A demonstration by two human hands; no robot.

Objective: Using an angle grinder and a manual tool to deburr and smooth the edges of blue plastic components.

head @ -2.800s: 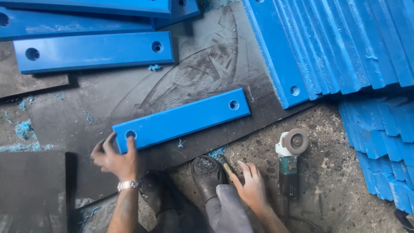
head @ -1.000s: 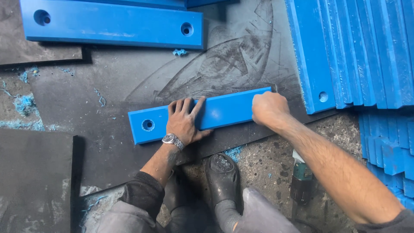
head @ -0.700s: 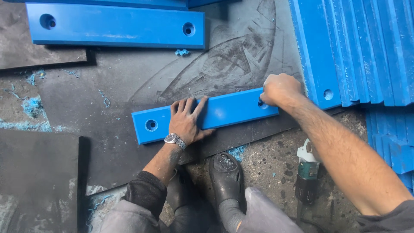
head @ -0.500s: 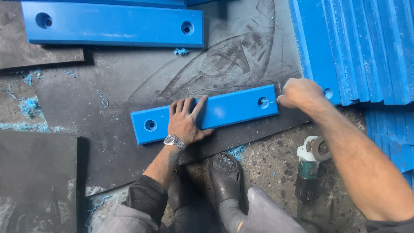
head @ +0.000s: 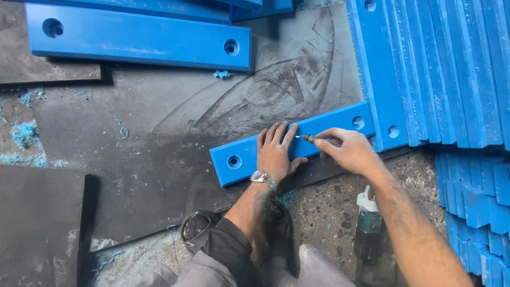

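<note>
The long blue plastic bar with drilled holes [head: 297, 139] is pinned flat on the dark rubber mat [head: 159, 138] by the spread left hand [head: 276, 151]. The right hand [head: 348, 151], moved in from the bar's end, is now pinched on a small metal-tipped tool [head: 308, 138] at its upper edge.

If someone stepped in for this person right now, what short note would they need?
Left hand: flat on the blue bar, fingers spread, pinning it to the dark mat.
Right hand: pinching a small metal-tipped tool, tip at the bar's upper edge.
The bar lies slanted, its right end against the stack of blue bars. Another blue bar lies further up.
A green power tool lies on the floor beside the right forearm.
Blue shavings are scattered about; how much edge is worked cannot be told.
</note>
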